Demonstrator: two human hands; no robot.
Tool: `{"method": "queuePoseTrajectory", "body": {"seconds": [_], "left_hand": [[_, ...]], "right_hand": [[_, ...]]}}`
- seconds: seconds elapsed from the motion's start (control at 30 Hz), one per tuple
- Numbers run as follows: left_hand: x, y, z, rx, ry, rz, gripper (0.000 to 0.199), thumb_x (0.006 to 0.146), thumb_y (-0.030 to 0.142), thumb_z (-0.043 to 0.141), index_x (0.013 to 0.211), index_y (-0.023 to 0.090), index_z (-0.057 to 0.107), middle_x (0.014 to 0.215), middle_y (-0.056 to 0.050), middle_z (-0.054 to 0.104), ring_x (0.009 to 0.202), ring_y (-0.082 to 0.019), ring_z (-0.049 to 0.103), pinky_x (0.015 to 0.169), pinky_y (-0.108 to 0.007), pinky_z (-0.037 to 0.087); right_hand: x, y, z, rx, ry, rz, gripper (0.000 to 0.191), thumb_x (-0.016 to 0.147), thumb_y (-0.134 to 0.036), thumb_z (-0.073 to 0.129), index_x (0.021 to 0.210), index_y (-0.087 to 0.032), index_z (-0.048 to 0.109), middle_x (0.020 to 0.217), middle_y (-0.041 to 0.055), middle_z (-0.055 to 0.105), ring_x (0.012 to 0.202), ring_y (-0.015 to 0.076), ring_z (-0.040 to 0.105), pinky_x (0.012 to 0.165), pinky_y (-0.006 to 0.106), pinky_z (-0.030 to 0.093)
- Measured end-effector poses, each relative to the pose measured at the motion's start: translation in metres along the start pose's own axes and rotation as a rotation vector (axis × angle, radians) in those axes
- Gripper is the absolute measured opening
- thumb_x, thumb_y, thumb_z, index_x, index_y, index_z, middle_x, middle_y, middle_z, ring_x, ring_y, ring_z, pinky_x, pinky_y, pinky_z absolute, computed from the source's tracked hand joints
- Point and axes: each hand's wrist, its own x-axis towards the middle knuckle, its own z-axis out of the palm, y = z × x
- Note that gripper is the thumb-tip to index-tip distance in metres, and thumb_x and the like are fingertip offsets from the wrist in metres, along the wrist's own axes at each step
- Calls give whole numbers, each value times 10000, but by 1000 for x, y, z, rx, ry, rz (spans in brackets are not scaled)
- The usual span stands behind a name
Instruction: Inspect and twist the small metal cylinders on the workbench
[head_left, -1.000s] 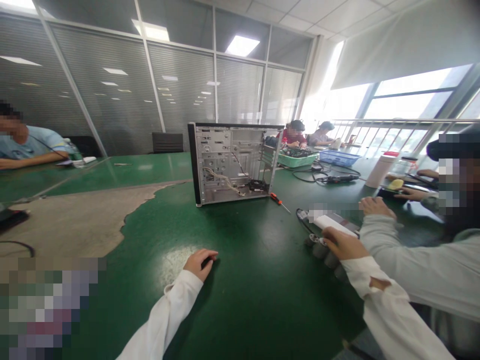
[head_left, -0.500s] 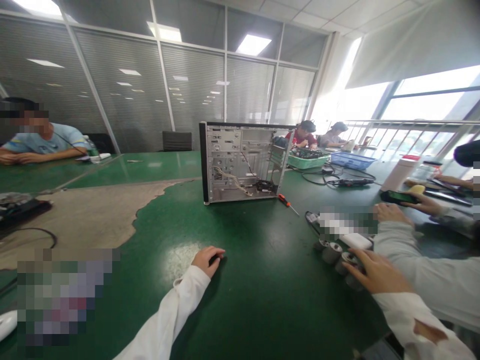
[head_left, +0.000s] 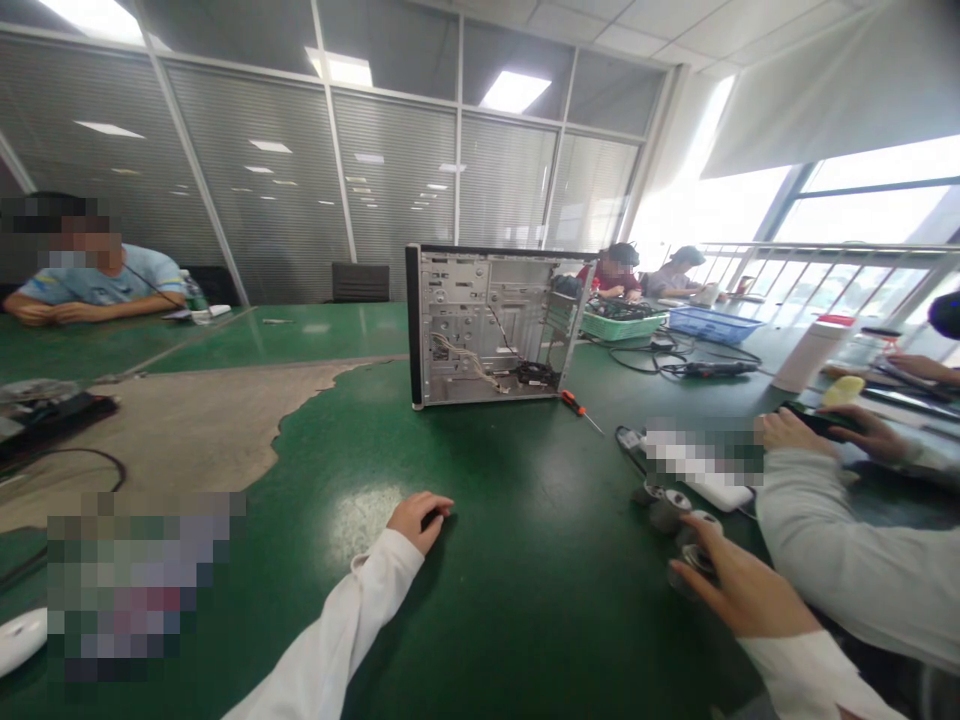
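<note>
Cylinders (head_left: pixel 666 513) at right, case (head_left: pixel 495 318) behind, screwdriver (head_left: pixel 574 404) between

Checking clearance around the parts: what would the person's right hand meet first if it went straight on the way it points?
Likely the nearest grey cylinder, between the right hand's thumb and fingers. Depth is unclear; they may already be touching.

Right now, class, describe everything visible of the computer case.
The computer case stands upright on the green table, its open side facing the camera. It looks like silvery metal, with a black left panel and top edge. Pale cables trail inside. An orange-handled screwdriver lies by its lower right corner, contact unclear.
</note>
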Motion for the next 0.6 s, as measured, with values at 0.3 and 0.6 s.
{"method": "queuePoseTrajectory", "body": {"seconds": [0.3,0.6], "left_hand": [[0,-4,1,-4,-30,-12,266,649,92,443,855,179,587,761,-18,629,769,-146,552,739,-285,423],[-3,-8,-4,63,112,-195,422,594,38,431,998,140,495,901,-58,586,862,-174,520,809,-330,393]], "right_hand": [[47,-151,7,357,-263,-493,411,736,-290,466,1119,-150,407,911,91,566,870,196,512,754,324,421],[75,-230,85,958,-244,-488,790,596,-281,615,1245,-180,176,1098,110,415,929,187,466,750,325,443]]}}
